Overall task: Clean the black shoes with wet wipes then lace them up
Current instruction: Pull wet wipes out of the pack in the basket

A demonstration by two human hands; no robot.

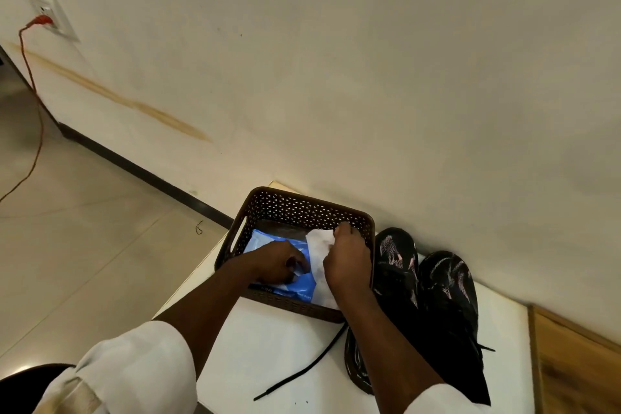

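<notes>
While pinching a wipe (319, 242) in right hand (346, 262) and pressing pack (285, 282) under left hand (275, 262) inside basket (302, 208), likely drawing first wipe; next: carry rightward to shoes (447, 292) just beside.
</notes>
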